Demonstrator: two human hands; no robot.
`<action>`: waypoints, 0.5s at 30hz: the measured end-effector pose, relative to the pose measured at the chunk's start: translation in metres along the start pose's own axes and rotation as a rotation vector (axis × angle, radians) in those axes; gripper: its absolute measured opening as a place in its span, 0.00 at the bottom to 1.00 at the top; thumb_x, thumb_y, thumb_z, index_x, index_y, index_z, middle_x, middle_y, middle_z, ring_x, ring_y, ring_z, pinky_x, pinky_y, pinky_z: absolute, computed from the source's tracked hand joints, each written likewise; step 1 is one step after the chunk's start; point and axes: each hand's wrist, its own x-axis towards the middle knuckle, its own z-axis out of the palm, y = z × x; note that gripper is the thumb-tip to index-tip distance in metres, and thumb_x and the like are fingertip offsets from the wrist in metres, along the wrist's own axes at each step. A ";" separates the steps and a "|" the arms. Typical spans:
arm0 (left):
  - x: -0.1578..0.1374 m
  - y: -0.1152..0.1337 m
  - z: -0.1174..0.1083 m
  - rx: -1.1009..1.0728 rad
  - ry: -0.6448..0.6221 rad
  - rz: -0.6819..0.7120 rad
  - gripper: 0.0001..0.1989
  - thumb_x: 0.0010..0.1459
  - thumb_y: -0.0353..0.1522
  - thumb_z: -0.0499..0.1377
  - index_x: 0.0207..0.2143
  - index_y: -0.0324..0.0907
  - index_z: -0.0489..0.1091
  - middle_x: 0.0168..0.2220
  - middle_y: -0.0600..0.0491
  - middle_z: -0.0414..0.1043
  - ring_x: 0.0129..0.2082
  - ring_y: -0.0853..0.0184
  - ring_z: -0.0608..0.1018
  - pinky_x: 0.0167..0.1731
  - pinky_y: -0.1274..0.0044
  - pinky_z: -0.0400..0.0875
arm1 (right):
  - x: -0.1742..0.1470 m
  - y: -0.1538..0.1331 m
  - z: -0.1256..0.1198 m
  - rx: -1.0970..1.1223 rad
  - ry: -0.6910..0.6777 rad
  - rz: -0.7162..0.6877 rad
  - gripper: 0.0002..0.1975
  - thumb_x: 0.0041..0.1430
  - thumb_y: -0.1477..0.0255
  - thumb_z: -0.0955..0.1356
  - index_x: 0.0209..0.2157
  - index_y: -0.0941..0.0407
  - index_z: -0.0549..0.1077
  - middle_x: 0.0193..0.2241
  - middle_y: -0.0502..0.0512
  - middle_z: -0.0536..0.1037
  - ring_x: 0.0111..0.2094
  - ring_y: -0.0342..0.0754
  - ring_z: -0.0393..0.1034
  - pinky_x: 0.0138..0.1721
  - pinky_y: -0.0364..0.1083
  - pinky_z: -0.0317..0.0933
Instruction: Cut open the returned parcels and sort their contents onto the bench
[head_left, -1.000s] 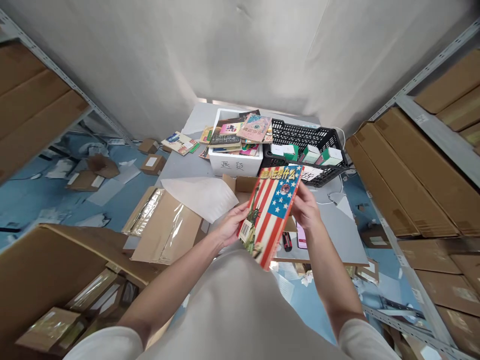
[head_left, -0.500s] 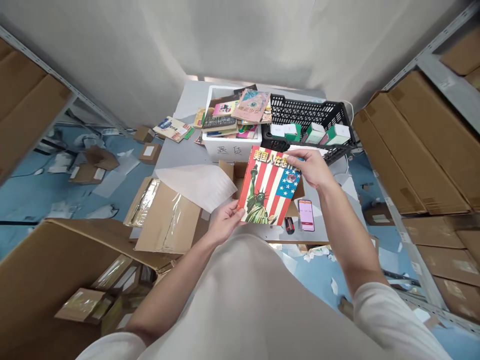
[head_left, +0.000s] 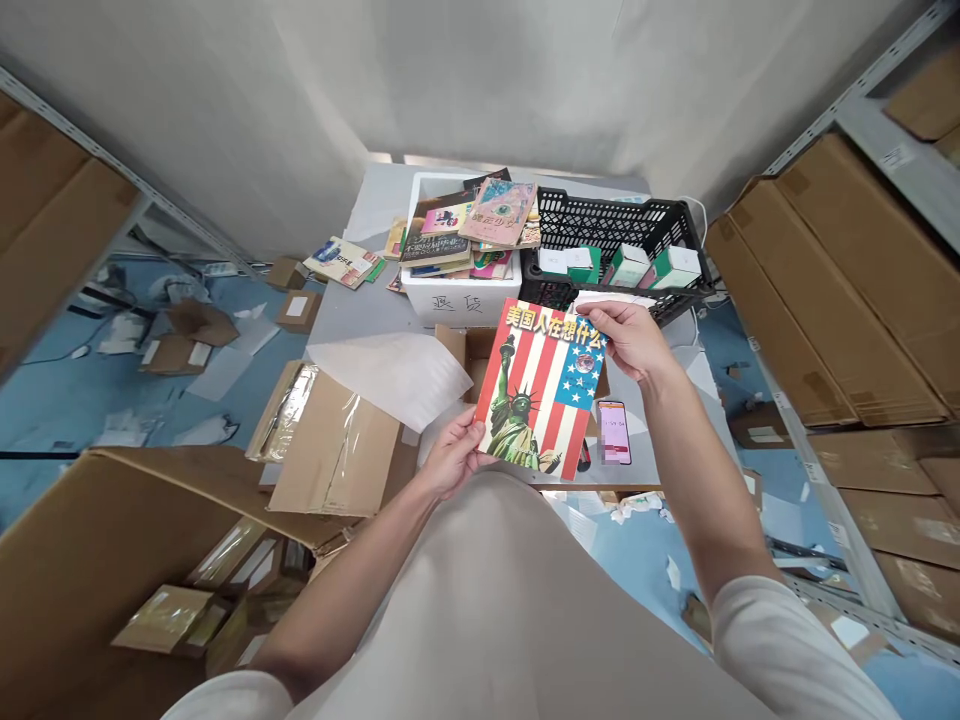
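Both hands hold a book (head_left: 536, 390) whose cover has red and white stripes, a blue starred corner, the Statue of Liberty and yellow Chinese lettering. My left hand (head_left: 452, 455) grips its lower left edge, thumb on the cover. At the upper right corner, my right hand (head_left: 628, 335) pinches it between thumb and fingers. Behind the book stands an open small cardboard box (head_left: 452, 350), partly hidden. A sheet of white foam wrap (head_left: 397, 370) lies left of that box. To the right of the book, a phone (head_left: 614, 432) with a lit screen rests on the table (head_left: 345, 315).
A white foam box (head_left: 466, 302) heaped with books stands at the back, beside a black plastic crate (head_left: 622, 215) holding green-and-white boxes. More books (head_left: 343, 260) lie at the table's left edge. Closed cartons (head_left: 334, 440) sit front left, above a large open carton (head_left: 172, 500) of parcels.
The book has tilted to face me more squarely, and its lower edge has come nearer. My right fingers have shifted toward the corner, uncovering more of the title.
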 end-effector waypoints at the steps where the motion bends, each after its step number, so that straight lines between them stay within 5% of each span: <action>1: 0.000 -0.001 0.000 -0.011 -0.005 0.000 0.24 0.53 0.40 0.66 0.51 0.44 0.69 0.45 0.50 0.76 0.41 0.64 0.80 0.33 0.77 0.80 | 0.000 0.001 0.000 0.005 0.001 0.004 0.21 0.39 0.56 0.77 0.33 0.55 0.79 0.26 0.52 0.79 0.23 0.43 0.69 0.20 0.43 0.65; 5: 0.000 0.001 0.004 -0.063 -0.009 -0.004 0.23 0.54 0.38 0.65 0.51 0.43 0.69 0.48 0.49 0.75 0.42 0.64 0.80 0.33 0.77 0.79 | 0.001 0.003 0.000 0.043 -0.030 0.002 0.23 0.40 0.53 0.76 0.35 0.53 0.79 0.28 0.52 0.79 0.27 0.46 0.73 0.25 0.45 0.68; 8: 0.000 0.004 0.007 -0.175 -0.020 -0.032 0.22 0.53 0.36 0.66 0.50 0.43 0.69 0.47 0.50 0.75 0.42 0.65 0.80 0.36 0.76 0.78 | 0.004 0.000 0.006 0.109 -0.146 -0.056 0.29 0.48 0.43 0.68 0.41 0.52 0.78 0.39 0.56 0.80 0.43 0.54 0.74 0.40 0.53 0.70; 11: 0.004 0.004 0.009 -0.289 -0.071 -0.127 0.21 0.52 0.34 0.66 0.49 0.44 0.70 0.39 0.53 0.77 0.33 0.71 0.79 0.33 0.80 0.76 | 0.010 -0.005 0.020 0.067 -0.276 -0.152 0.33 0.47 0.42 0.67 0.48 0.49 0.76 0.52 0.57 0.75 0.58 0.58 0.64 0.53 0.59 0.63; 15: 0.009 0.005 0.016 -0.289 -0.198 -0.226 0.19 0.52 0.34 0.65 0.48 0.45 0.72 0.27 0.58 0.72 0.21 0.76 0.72 0.26 0.81 0.71 | 0.021 -0.012 0.036 -0.077 -0.388 -0.165 0.33 0.35 0.49 0.76 0.44 0.49 0.77 0.47 0.55 0.78 0.53 0.57 0.69 0.50 0.57 0.65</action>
